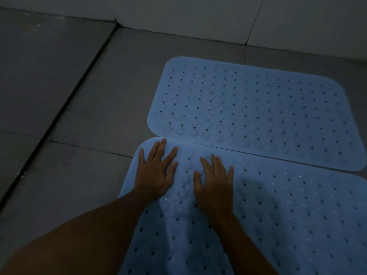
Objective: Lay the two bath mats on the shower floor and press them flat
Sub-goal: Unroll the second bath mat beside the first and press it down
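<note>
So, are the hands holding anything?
Nothing is held: left hand and right hand lie flat, palms down, on the near mat.

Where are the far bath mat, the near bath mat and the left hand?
far bath mat (256,112), head view, middle of its top face.
near bath mat (297,215), head view, bare area right of the hands.
left hand (156,173), head view, back of the hand.

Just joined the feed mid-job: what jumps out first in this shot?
Two pale blue perforated mats glow against the dim grey tiled floor: the far mat lies near the wall, the near mat meets its front edge. Both hands, the left hand and the right hand, press palms-down with fingers spread on the near mat's far left corner.
</note>
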### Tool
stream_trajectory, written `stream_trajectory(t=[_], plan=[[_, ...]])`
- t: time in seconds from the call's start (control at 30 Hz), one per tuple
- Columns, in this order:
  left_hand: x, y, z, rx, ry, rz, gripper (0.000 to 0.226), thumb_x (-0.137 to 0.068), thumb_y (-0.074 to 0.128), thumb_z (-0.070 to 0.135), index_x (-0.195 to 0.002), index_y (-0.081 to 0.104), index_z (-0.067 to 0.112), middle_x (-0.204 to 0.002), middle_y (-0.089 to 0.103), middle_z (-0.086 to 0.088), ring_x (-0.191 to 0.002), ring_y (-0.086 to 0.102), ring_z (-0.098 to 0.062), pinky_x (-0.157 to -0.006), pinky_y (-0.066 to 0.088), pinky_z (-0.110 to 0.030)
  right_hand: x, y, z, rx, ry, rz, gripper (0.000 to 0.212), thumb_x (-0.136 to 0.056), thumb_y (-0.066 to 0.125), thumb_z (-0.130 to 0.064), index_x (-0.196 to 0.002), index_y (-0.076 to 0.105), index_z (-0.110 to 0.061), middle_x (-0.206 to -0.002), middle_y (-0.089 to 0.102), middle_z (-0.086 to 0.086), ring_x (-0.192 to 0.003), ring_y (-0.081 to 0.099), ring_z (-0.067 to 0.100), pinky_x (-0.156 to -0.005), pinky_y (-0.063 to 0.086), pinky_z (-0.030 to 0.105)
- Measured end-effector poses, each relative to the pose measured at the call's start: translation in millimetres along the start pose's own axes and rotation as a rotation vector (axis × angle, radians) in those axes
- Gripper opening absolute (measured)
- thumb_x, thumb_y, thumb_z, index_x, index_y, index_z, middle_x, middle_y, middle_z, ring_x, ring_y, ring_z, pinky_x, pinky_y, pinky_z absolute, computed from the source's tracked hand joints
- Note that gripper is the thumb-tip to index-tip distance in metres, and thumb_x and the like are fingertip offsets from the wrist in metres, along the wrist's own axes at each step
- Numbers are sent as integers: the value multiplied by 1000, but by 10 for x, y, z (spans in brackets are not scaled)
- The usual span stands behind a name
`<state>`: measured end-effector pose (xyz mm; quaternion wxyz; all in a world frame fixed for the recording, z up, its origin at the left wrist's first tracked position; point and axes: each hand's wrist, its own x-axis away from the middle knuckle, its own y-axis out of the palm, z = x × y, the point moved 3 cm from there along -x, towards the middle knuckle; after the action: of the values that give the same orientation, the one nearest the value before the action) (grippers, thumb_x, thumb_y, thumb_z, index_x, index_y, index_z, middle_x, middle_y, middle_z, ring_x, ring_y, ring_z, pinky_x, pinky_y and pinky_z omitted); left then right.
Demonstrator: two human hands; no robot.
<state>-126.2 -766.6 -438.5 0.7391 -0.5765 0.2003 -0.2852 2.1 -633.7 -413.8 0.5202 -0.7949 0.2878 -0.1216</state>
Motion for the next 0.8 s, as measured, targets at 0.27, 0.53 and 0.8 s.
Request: stream_trajectory(t=[0.27,0.53,0.8], plan=[[-119,-125,151,67,-151,43,49,-92,33,51,-132,53,33,-153,35,-6,-142,28,-25,-117,4,-58,-142,-49,219,-58,-62,60,47,-94,45,-40,-133,57,-15,-146,46,12,-141,35,24,-117,15,55],[-166,-43,230,7,-209,116,37,-94,36,39,-118,62,27,-141,47,-11,-129,40,-29,-113,13,-63,-241,-119,323,-81,-21,-24,50,-94,37,-43,-134,53,-18,-146,46,10,-141,34,22,-117,12,56],[-181,-47,215,-12,-192,109,38,-91,40,40,-117,64,24,-138,49,-14,-129,43,-31,-113,17,-61,-338,107,186,16,-46,-130,52,-96,38,-45,-145,37,-26,-158,24,9,-149,10,22,-119,2,54]])
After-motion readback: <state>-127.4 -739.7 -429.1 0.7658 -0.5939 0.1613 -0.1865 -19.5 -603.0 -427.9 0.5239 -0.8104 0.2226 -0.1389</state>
